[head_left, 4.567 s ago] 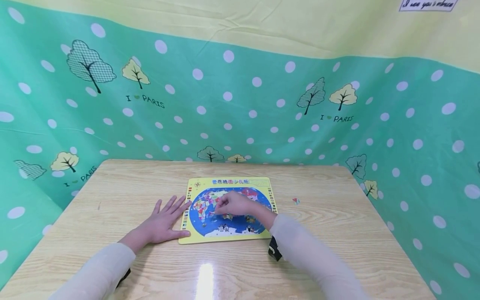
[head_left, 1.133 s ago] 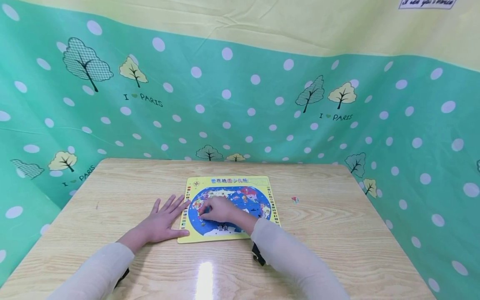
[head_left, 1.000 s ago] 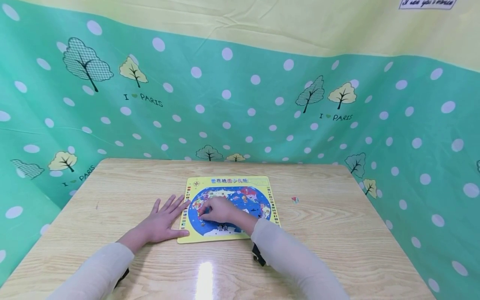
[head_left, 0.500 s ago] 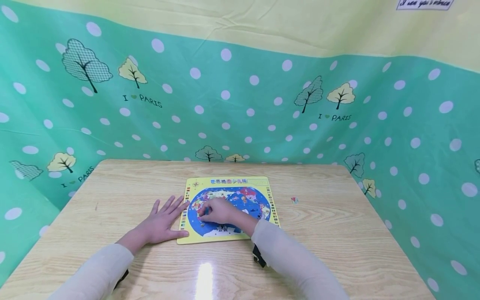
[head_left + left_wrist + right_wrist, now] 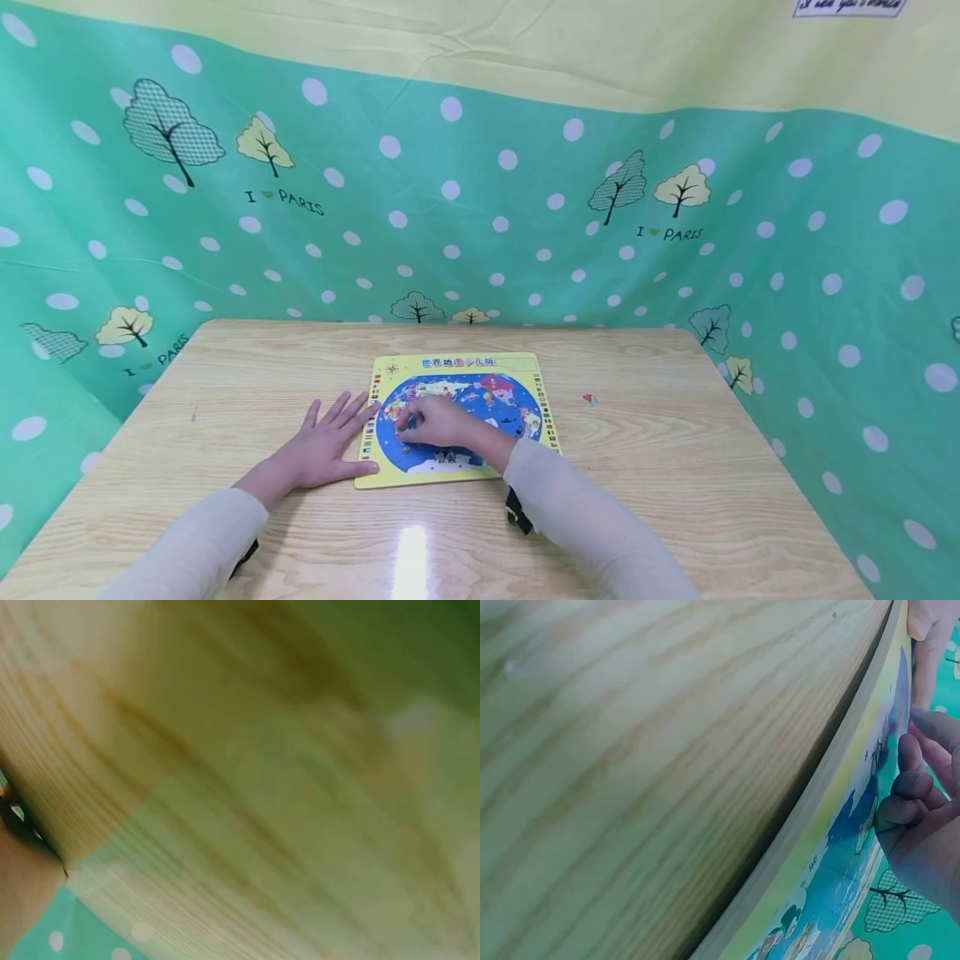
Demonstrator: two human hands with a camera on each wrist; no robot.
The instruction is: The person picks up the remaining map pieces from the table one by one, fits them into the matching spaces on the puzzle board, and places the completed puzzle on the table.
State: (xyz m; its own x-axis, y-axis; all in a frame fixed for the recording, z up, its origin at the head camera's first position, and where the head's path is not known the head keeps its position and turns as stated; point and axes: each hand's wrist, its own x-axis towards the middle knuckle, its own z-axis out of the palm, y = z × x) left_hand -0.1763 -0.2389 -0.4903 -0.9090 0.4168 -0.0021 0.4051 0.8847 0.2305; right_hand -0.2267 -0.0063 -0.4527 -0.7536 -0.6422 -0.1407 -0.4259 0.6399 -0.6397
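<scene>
A yellow-bordered world map puzzle board [image 5: 386,478] lies on the wooden table. My left hand [image 5: 324,448] rests flat at its left edge, fingers spread, with fingertips and thumb on the border. Over the left part of the blue map, my right hand [image 5: 437,421] has its thumb and index finger pinched together on a small puzzle piece, mostly hidden by the fingers. In the right wrist view the right hand [image 5: 926,832] is close to the map's surface, its other fingers curled. A small red and pale blue puzzle piece [image 5: 590,401] lies right of the board.
The light wooden table [image 5: 675,500] ends at a green dotted curtain [image 5: 525,208] behind and at both sides. A bright reflection shows near the table's front. The left wrist view is mostly blurred wood grain.
Since the oldest frame my right hand has moved left across the map, its fingertips now lower on the board's left part. Over the last second it barely moves. The left hand stays put.
</scene>
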